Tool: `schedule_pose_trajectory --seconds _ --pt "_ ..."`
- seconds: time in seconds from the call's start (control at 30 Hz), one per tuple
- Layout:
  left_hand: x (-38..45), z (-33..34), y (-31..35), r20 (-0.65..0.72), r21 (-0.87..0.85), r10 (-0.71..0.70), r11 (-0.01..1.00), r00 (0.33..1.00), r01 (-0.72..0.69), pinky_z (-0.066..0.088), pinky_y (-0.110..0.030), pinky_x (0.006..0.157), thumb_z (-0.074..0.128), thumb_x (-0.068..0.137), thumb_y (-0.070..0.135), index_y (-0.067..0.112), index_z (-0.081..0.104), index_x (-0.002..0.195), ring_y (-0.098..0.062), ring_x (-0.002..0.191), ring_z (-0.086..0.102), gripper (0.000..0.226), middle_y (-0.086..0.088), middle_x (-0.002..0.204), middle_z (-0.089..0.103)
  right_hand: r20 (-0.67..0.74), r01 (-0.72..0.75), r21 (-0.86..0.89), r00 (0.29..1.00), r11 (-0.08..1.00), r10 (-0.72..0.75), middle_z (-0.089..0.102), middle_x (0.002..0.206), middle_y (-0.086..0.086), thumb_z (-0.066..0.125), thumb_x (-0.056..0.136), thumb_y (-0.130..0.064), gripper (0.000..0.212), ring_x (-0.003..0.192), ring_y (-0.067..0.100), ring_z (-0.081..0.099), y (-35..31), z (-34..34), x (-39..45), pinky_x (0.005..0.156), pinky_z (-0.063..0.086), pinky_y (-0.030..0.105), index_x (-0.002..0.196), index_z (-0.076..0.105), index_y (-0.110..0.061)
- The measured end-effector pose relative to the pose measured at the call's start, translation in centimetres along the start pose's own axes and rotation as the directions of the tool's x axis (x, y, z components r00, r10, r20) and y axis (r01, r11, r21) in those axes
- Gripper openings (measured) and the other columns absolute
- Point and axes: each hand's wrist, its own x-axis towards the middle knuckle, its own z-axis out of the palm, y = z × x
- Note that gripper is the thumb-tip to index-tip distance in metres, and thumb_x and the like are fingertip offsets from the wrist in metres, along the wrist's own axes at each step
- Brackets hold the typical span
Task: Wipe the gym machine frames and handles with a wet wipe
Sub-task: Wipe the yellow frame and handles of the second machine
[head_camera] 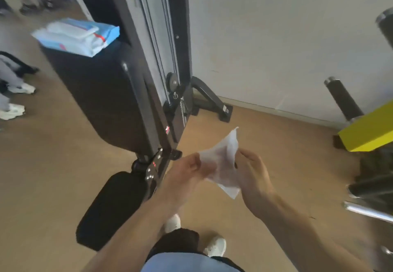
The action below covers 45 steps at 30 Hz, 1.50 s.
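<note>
A thin white wet wipe (223, 165) is stretched between both hands above the wooden floor. My left hand (187, 176) pinches its left edge and my right hand (253, 174) pinches its right edge. The black gym machine stands just left of the hands: a tall upright frame (153, 38) with a pulley (173, 82), a padded backrest (102, 93) and a seat pad (110, 208). A blue pack of wet wipes (76, 35) lies on top of the backrest. Neither hand touches the machine.
A white wall (276, 38) runs behind the machine. At the right stand a yellow machine part (370, 131), a black roller pad (342, 99) and a chrome bar (368, 210). Another person's legs and white shoes (12, 108) are at the far left.
</note>
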Motion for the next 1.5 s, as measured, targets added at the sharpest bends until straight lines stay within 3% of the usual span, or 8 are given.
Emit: schedule_pose_trajectory --seconds 0.17,0.4,0.63,0.83,1.03,1.2,1.3,1.5 --pt "-6.1 -4.6 -3.8 -0.303 -0.035 -0.066 0.998 0.951 0.058 0.054 -0.047 0.091 0.065 0.091 0.034 0.023 0.073 0.092 -0.018 0.083 0.072 0.013 0.004 0.081 0.076 0.327 -0.152 0.038 0.936 0.988 0.131 0.076 0.096 0.009 0.056 0.084 -0.069 0.064 0.085 0.026 0.073 2.9 5.8 -2.5 0.073 0.057 0.035 0.106 0.072 -0.011" --pt "-14.7 -12.7 -10.3 -0.653 -0.116 -0.201 0.979 0.730 0.167 0.062 -0.040 0.076 0.066 0.091 0.040 0.039 0.065 0.100 -0.020 0.086 0.074 0.009 0.003 0.094 0.076 0.432 0.120 -0.160 0.901 0.980 -0.039 0.067 0.073 0.004 0.079 0.082 -0.007 0.059 0.068 0.020 0.058 9.5 14.7 -8.2 0.065 0.045 0.034 0.133 0.052 -0.020" --pt "-27.0 -20.4 -16.6 -0.635 -0.341 -0.264 0.939 0.726 0.043 0.056 -0.039 0.093 0.068 0.094 0.027 0.032 0.058 0.128 -0.003 0.068 0.072 0.036 0.018 0.069 0.072 0.427 0.206 -0.131 0.895 0.970 -0.132 0.075 0.088 0.005 0.060 0.092 0.001 0.038 0.088 0.025 0.069 14.0 25.0 -18.3 0.087 0.055 0.045 0.097 0.075 -0.033" --pt "-36.1 -27.8 -19.7 -0.498 -0.148 -0.176 0.982 0.849 0.117 0.056 -0.027 0.088 0.085 0.069 0.014 0.045 0.065 0.119 -0.014 0.099 0.070 0.062 0.001 0.116 0.070 0.530 0.308 -0.213 0.833 0.927 -0.155 0.078 0.084 -0.011 0.073 0.088 -0.009 0.015 0.077 -0.001 0.070 14.8 32.0 -25.5 0.066 0.052 0.010 0.097 0.078 -0.020" --pt "-37.1 -33.9 -20.0 -0.706 0.041 -0.118 0.978 0.698 0.207 0.041 -0.006 0.050 0.076 0.084 0.018 0.032 0.078 0.091 0.006 0.055 0.059 0.016 0.013 0.074 0.068 0.540 0.561 -0.413 0.785 0.718 -0.303 0.073 0.083 -0.022 0.071 0.090 -0.021 0.012 0.082 -0.019 0.061 13.5 38.1 -26.2 0.066 0.040 -0.002 0.096 0.076 -0.030" --pt "-35.0 -40.0 -19.2 -0.779 0.092 -0.065 0.972 0.624 0.217 0.039 -0.006 0.055 0.072 0.089 0.028 0.021 0.077 0.085 -0.002 0.068 0.058 0.009 0.014 0.079 0.065 0.569 0.582 -0.434 0.769 0.688 -0.291 0.067 0.097 -0.022 0.070 0.088 -0.034 0.003 0.097 -0.003 0.059 11.4 44.5 -22.6 0.084 0.041 0.016 0.086 0.069 -0.034" --pt "-33.0 -44.3 -18.5 -0.785 0.085 -0.072 0.971 0.615 0.222 0.039 -0.008 0.070 0.067 0.093 0.039 0.017 0.074 0.091 -0.005 0.090 0.060 0.023 0.018 0.102 0.060 0.631 0.500 -0.386 0.756 0.775 -0.173 0.060 0.093 -0.024 0.059 0.095 -0.040 0.015 0.088 -0.003 0.054 9.4 48.9 -19.9 0.079 0.038 0.017 0.085 0.059 -0.029" --pt "-28.3 -52.3 -14.8 -0.770 -0.014 -0.086 0.993 0.632 0.119 0.033 -0.028 0.062 0.057 0.099 0.039 0.015 0.062 0.082 -0.010 0.067 0.046 0.029 0.008 0.068 0.056 0.684 -0.018 -0.162 0.719 0.987 0.125 0.072 0.104 0.021 0.064 0.091 -0.046 0.044 0.086 0.029 0.069 3.9 57.4 -16.1 0.087 0.056 0.049 0.109 0.064 -0.005"
